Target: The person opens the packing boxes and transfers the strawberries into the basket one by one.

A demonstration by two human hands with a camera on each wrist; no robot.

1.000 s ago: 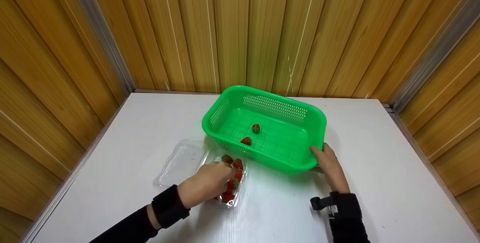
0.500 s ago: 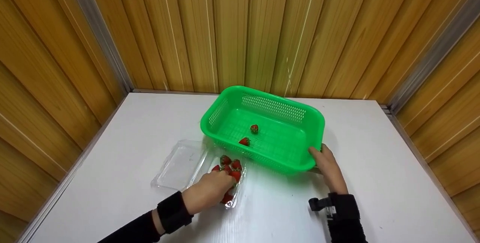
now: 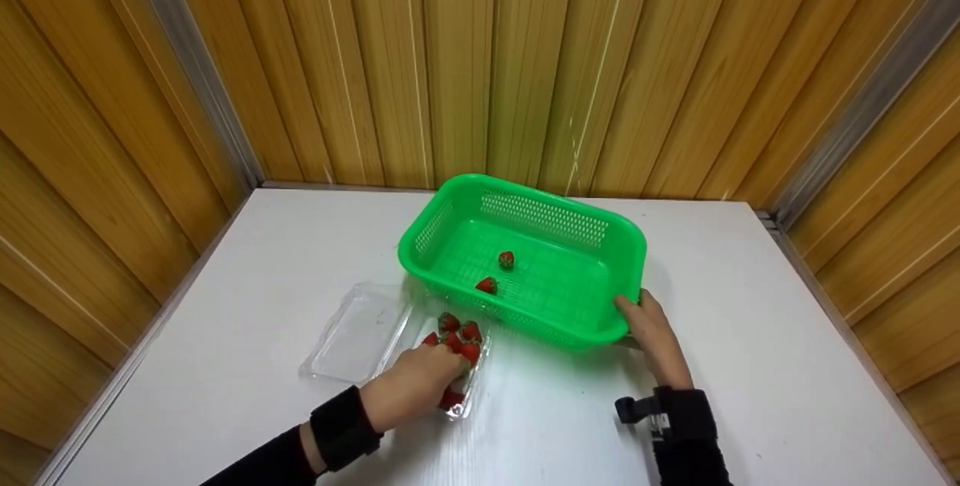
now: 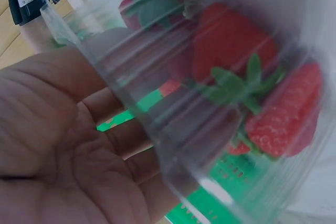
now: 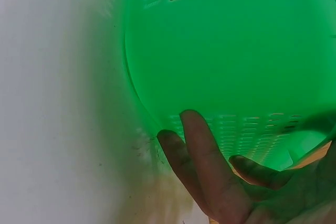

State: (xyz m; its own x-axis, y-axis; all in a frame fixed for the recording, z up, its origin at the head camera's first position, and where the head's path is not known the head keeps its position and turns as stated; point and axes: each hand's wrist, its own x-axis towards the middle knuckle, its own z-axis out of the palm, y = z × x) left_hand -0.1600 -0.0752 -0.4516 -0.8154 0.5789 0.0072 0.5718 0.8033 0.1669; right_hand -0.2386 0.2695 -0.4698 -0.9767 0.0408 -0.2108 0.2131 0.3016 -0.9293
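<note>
In the head view my left hand [image 3: 415,382] reaches down into a clear plastic box [image 3: 457,412] of strawberries [image 3: 451,340]. The left wrist view shows its thumb and fingers behind the see-through wall, among strawberries [image 4: 231,40]; whether they pinch one is unclear. My right hand [image 3: 657,336] grips the near right corner of a green plastic basket [image 3: 570,276], thumb over the rim. Its other fingers lie against the perforated outer wall in the right wrist view. Inside the basket are two strawberries, one [image 3: 507,259] near the middle, another [image 3: 487,286] by the near side.
The box's clear lid [image 3: 356,340] lies folded open to the left on the white table [image 3: 300,246]. The basket stands just behind the box, close to its far end. Yellow wood-patterned panels [image 3: 450,66] wall the table at the back and both sides.
My left hand has shifted slightly toward the near end of the box, uncovering more strawberries behind it. The right hand keeps its grip on the basket. The whole view has drifted a little.
</note>
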